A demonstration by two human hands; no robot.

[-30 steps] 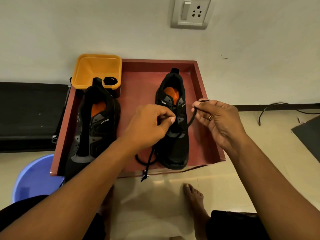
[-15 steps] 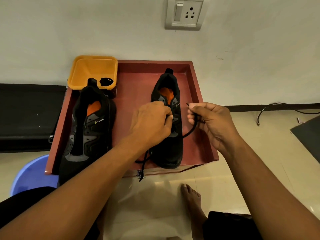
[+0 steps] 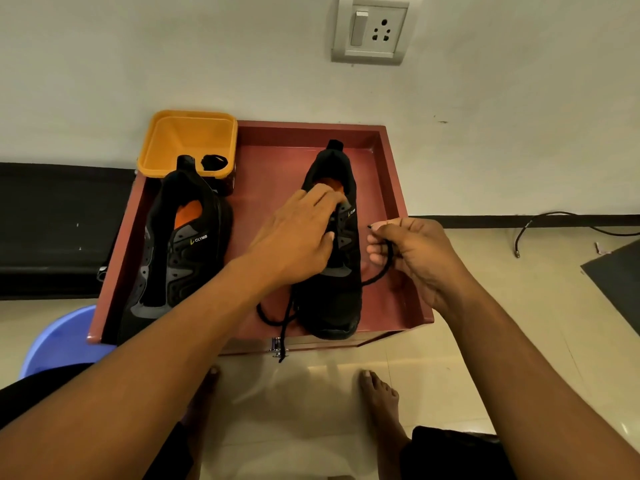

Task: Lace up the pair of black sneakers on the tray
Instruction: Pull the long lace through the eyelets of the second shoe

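Note:
Two black sneakers with orange insoles stand on a red-brown tray (image 3: 391,174), toes toward me. The left sneaker (image 3: 180,251) has no lace and is untouched. My left hand (image 3: 298,240) lies on top of the right sneaker (image 3: 332,306), its fingers stretched over the tongue and the thumb against the eyelet row. Just right of that shoe, my right hand (image 3: 419,258) pinches the tip of a black lace (image 3: 379,275) that curves down from the fingers to the shoe's side. The lace's other end (image 3: 282,337) loops at the toe and hangs over the tray's front edge.
A yellow bin (image 3: 187,140) at the tray's back left corner holds a bundled black lace (image 3: 214,162). A blue tub (image 3: 59,341) sits on the floor at the left. My bare feet (image 3: 381,400) are below the tray. A cable (image 3: 540,220) lies at the right.
My left hand let go of the lace and slid forward over the tongue of the right sneaker. My right hand dropped lower and closer to the shoe, still pinching the lace tip.

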